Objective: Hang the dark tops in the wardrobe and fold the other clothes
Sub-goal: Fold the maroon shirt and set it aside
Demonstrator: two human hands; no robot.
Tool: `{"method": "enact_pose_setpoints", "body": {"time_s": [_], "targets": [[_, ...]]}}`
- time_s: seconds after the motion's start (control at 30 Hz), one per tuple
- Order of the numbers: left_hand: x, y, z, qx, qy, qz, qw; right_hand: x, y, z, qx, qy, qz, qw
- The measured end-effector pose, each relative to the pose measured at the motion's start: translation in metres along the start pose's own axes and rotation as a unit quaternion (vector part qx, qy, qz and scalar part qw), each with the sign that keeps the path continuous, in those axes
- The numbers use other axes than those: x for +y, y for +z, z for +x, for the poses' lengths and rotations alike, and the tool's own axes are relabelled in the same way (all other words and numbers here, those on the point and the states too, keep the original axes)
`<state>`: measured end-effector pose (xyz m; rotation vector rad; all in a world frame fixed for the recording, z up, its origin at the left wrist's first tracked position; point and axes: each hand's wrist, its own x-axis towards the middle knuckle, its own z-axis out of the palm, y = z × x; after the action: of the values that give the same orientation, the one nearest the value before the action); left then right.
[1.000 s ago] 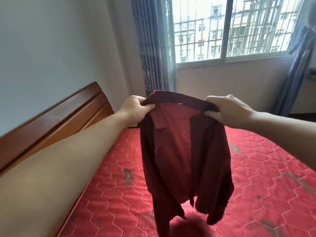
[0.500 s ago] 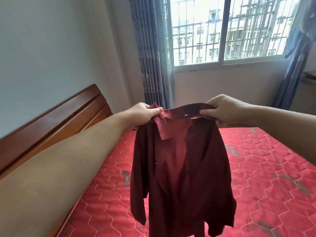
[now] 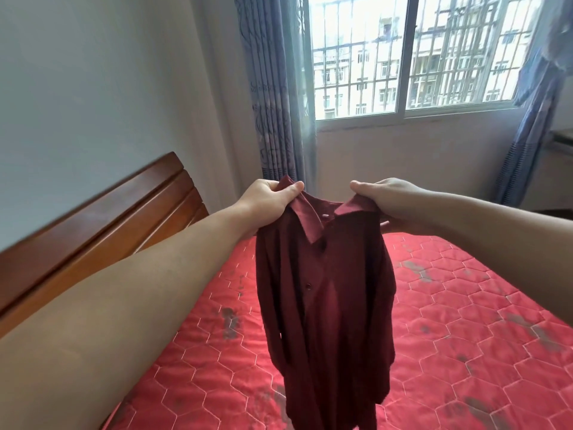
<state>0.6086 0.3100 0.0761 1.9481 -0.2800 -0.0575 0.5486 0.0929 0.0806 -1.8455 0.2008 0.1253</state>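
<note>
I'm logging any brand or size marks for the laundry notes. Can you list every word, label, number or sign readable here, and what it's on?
None can be read.
Dark red shirt, held up by the left hand and right hand: collar, placket and buttons show, but no tag or print.
Red mattress: only stitched hexagons and dark stains.
Curtains: a pattern, no lettering.
Buildings outside the window: too far to show any sign.

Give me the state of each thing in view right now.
Shirt: held up by the shoulders, hanging over the bed, collar spread, top buttons undone.
Left hand: pinching the shirt's left shoulder.
Right hand: gripping the right shoulder.
Mattress: bare, stained.
Curtain: drawn aside.
Window: looks closed.
</note>
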Motion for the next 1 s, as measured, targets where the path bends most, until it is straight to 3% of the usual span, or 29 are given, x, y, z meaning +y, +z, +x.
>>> {"method": "enact_pose_setpoints", "body": {"time_s": [0.13,0.2,0.27,0.33,0.43,0.57,0.73,0.8,0.87,0.93,0.97,1.0], "targets": [[0.003,-0.006,0.0,0.025,-0.02,0.047,0.998,0.005,0.002,0.003,0.115,-0.032,-0.097,0.988],[0.001,-0.01,0.001,0.051,-0.008,0.117,0.992,0.008,-0.002,0.004,0.181,-0.096,-0.242,0.948],[-0.001,-0.011,0.001,0.07,0.0,0.157,0.985,0.006,0.0,-0.001,0.199,-0.117,-0.331,0.915],[-0.003,-0.009,-0.001,0.07,-0.012,0.153,0.986,0.004,0.006,-0.003,0.167,-0.089,-0.294,0.937],[-0.005,-0.004,-0.003,0.047,-0.043,0.121,0.991,-0.001,0.016,-0.005,0.103,-0.02,-0.119,0.987],[-0.001,-0.004,-0.005,0.023,-0.051,0.064,0.996,-0.008,0.015,-0.002,-0.004,-0.03,0.023,0.999],[0.008,-0.014,-0.009,0.03,-0.027,0.029,0.999,-0.024,0.0,-0.007,-0.137,-0.088,-0.03,0.986],[0.011,-0.018,-0.009,0.034,-0.025,0.003,0.999,-0.026,-0.003,-0.008,-0.141,-0.121,-0.109,0.977],[0.014,-0.02,-0.009,0.037,-0.023,-0.012,0.999,-0.022,-0.005,-0.005,-0.037,-0.212,-0.314,0.925],[0.015,-0.021,-0.009,0.039,-0.02,-0.009,0.999,-0.016,-0.002,-0.001,0.07,-0.297,-0.493,0.814],[0.014,-0.021,-0.009,0.04,-0.019,-0.004,0.999,-0.014,0.0,0.0,0.087,-0.312,-0.519,0.791],[0.014,-0.021,-0.009,0.042,-0.017,0.002,0.999,-0.012,0.0,0.001,0.087,-0.315,-0.518,0.79]]}}
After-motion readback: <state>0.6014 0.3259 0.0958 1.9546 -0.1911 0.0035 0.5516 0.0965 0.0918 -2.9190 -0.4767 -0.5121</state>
